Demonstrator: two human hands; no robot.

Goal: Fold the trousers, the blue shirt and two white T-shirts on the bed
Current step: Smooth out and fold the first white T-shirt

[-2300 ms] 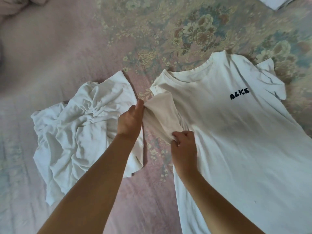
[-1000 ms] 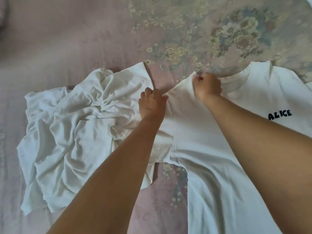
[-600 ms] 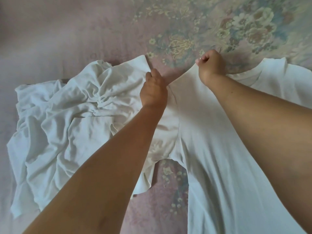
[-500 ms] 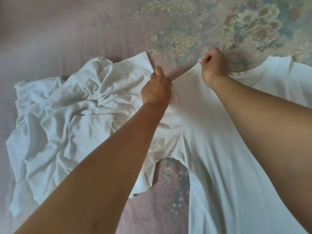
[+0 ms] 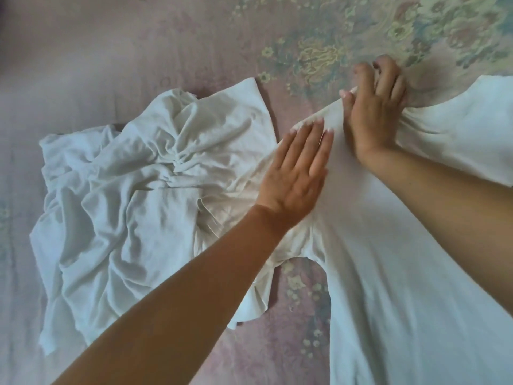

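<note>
A white T-shirt (image 5: 388,273) lies spread on the bed on the right, its left sleeve laid out toward a second, crumpled white T-shirt (image 5: 133,195) on the left. My left hand (image 5: 297,173) lies flat with straight fingers on the spread shirt's sleeve and shoulder. My right hand (image 5: 374,112) grips the shoulder fabric near the collar, bunching it under curled fingers. My right forearm hides the shirt's chest print. Trousers and a blue shirt are out of view.
The bed cover (image 5: 138,51) is pinkish at the left and carries a floral pattern (image 5: 416,31) at the top right. A strip of it shows between the two shirts, below the sleeve.
My left hand has let go of the sleeve edge and opened flat onto the fabric. My right hand still holds the shoulder, pulled a little further up and right.
</note>
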